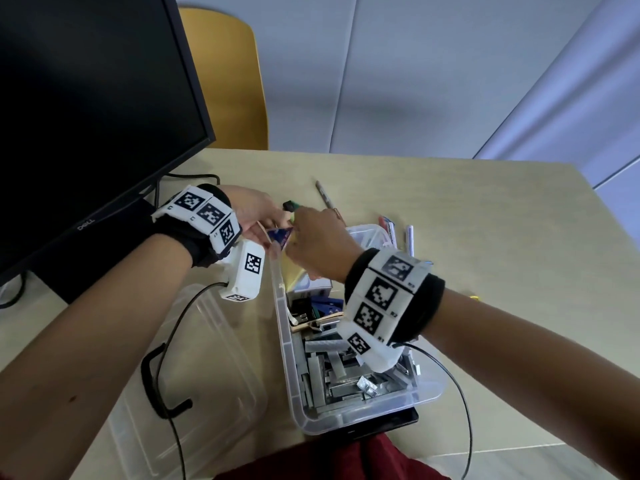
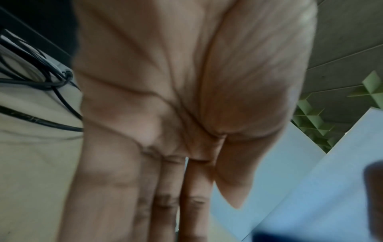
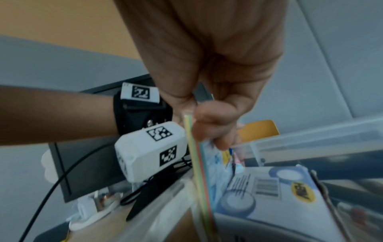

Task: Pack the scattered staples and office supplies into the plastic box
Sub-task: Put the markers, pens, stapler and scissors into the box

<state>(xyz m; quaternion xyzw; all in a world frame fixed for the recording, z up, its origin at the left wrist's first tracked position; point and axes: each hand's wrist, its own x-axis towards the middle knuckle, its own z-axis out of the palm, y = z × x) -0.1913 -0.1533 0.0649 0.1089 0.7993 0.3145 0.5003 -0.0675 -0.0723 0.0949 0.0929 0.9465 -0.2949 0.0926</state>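
The clear plastic box (image 1: 287, 358) stands mid-table, its near half filled with grey staple strips (image 1: 332, 379). Both hands meet above its far left corner. My right hand (image 1: 294, 232) pinches a flat blue pack of sticky notes (image 1: 280, 235) with coloured edges (image 3: 200, 172), thumb and fingers (image 3: 213, 127) curled on its top. My left hand (image 1: 272, 225) is beside the pack with fingers straight (image 2: 165, 180); whether they touch it is hidden. A white-and-blue carton (image 3: 279, 196) lies in the box under the pack.
A black monitor (image 1: 86, 98) stands at the left. The clear lid (image 1: 207, 358) lies left of the box. Two markers (image 1: 391, 230) and a pen (image 1: 323, 194) lie beyond it, with a green-black item (image 1: 291, 205). A yellow chair (image 1: 225, 81) stands behind the table.
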